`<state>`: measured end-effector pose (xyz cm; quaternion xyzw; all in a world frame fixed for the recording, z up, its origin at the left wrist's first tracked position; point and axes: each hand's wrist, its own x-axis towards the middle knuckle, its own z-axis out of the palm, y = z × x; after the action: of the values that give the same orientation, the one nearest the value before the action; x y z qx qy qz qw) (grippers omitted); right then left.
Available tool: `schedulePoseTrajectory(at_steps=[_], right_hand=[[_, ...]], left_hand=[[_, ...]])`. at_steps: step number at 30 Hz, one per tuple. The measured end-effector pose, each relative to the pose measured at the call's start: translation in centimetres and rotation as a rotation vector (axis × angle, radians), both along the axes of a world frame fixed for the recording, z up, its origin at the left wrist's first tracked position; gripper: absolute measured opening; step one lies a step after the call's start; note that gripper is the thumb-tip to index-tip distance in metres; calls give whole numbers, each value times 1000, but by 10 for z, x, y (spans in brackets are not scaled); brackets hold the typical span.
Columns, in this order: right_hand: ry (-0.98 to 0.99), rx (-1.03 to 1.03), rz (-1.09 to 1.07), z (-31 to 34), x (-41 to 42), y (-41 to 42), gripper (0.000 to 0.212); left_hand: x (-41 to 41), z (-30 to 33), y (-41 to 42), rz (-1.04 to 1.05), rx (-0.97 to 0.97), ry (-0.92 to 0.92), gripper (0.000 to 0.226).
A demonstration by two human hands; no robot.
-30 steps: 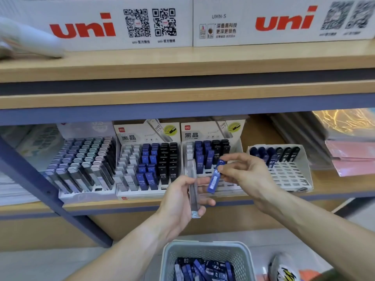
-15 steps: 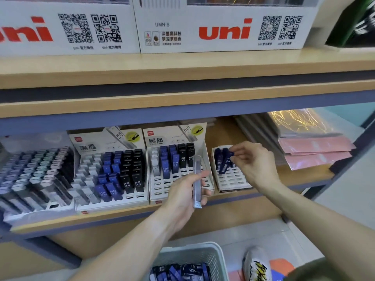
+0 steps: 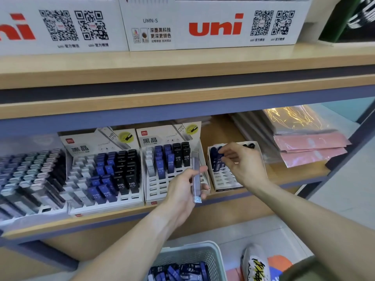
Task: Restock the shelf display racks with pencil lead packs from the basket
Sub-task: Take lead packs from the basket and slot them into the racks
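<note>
My left hand (image 3: pixel 182 187) holds a clear grey lead pack (image 3: pixel 196 177) upright in front of the middle display rack (image 3: pixel 172 159). My right hand (image 3: pixel 241 163) reaches into the small white rack (image 3: pixel 225 179) on the right, its fingertips pinching a blue lead pack (image 3: pixel 216 159) among the other blue packs at that rack's back left. A pale basket (image 3: pixel 192 254) with several blue packs stands on the floor below my arms.
Two more racks, a full one (image 3: pixel 105 169) and a grey-blue one (image 3: pixel 26 175), fill the shelf to the left. Pink and clear wrapped packets (image 3: pixel 308 147) lie at the shelf's right. White uni boxes (image 3: pixel 213 23) stand on the upper shelf. A shoe (image 3: pixel 255 264) is beside the basket.
My right hand carried the blue pack from in front of the middle rack rightward into the small white rack. The left hand kept the clear pack. The view shifted to the right.
</note>
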<state>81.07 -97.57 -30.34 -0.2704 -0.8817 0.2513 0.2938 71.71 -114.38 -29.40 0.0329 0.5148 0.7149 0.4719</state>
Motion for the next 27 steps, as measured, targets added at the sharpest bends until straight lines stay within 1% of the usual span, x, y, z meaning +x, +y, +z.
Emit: schedulePoseTrajectory(at_steps=[4,7,11,14,17,21,25,27], right_hand=[[-7,32,-31,0,-2,1,21],[-10,6,-37,1,-4,1,20],[-30,1,17,0,-5,0,20],[-46,24,45,-5,-5,-2,23],[-64,83,22,-8,-6,-1,29],[-121,100,18,-8,-5,-3,38],[-131,93,12,-5,-3,-6,39],[-124,88,-12,0,-3,-9,38]], left_hand=[[0,-1,0,3,-2,-3,21],[-1,-1,-2,-1,-4,-1,21],[-2,-2,-3,9,-6,-2,21],[-3,-3,-3,20,-1,13,20],[-3,-1,-4,26,5,26,20],[-4,-4,-5,11,-5,66,21],[-6,-7,-9,24,-11,82,18],[-8,-9,-10,34,-21,94,20]])
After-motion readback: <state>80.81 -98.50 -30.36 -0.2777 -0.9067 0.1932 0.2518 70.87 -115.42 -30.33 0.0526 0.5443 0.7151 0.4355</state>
